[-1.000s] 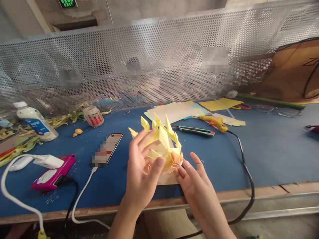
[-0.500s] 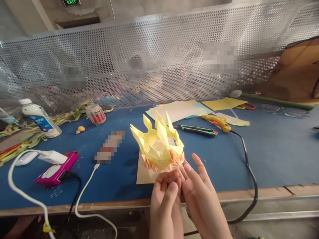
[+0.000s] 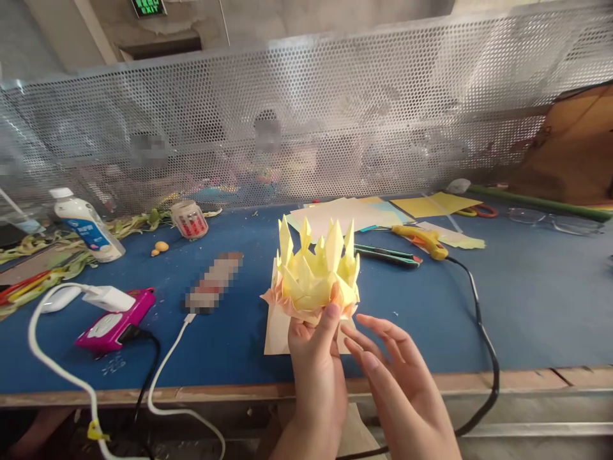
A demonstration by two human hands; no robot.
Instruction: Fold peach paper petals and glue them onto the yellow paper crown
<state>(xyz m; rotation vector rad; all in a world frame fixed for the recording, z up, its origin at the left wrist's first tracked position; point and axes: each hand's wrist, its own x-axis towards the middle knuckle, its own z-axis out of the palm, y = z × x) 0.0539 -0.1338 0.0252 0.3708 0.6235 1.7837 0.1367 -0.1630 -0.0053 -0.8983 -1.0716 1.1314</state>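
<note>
A folded paper crown (image 3: 311, 278), yellow with pointed tips and peach pleats round its lower rim, is held up over the blue table. My left hand (image 3: 318, 358) grips it from below, its thumb on the front of the peach rim. Just to the right is my right hand (image 3: 395, 364), fingers apart and slightly curled, holding nothing. Behind and below the crown a tan paper sheet (image 3: 276, 332) lies on the table, partly hidden by the crown and my left hand.
A yellow glue gun (image 3: 421, 241), a cutter (image 3: 387, 255) and paper sheets (image 3: 342, 214) lie behind. To the left are a magenta power strip (image 3: 115, 319), a cabled phone (image 3: 215, 281), a glass jar (image 3: 189, 220) and a bottle (image 3: 87, 225). A mesh screen (image 3: 306, 115) stands at the back.
The crown has tilted more upright and turned. My left thumb has moved up onto its rim, while my right hand has drawn away to the right. The view has shifted slightly.
</note>
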